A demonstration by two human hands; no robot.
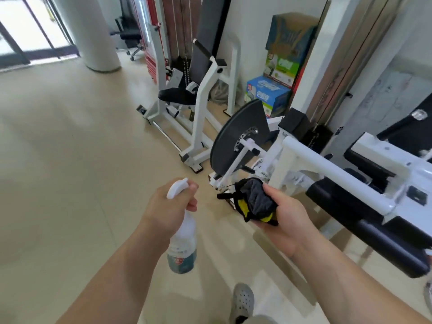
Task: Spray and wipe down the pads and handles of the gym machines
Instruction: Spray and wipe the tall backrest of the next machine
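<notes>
Beside the white gym machine [327,164], the left hand [171,206] grips the spray bottle [183,249], its nozzle seemingly aimed at the bunched cloth [257,202] that the right hand [285,218] clutches. It is best to mist the cloth lightly, then wipe the black pad [385,239] at right in overlapping strokes.

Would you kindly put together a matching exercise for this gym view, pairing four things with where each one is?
Things:
1. spray bottle
2. black and yellow cloth
3. blue box
4. office chair

Places:
A. held in the right hand
B. far back, beside the white pillar
C. held in the left hand
D. just beyond the black disc

Pairs: 1-C, 2-A, 3-D, 4-B
</notes>
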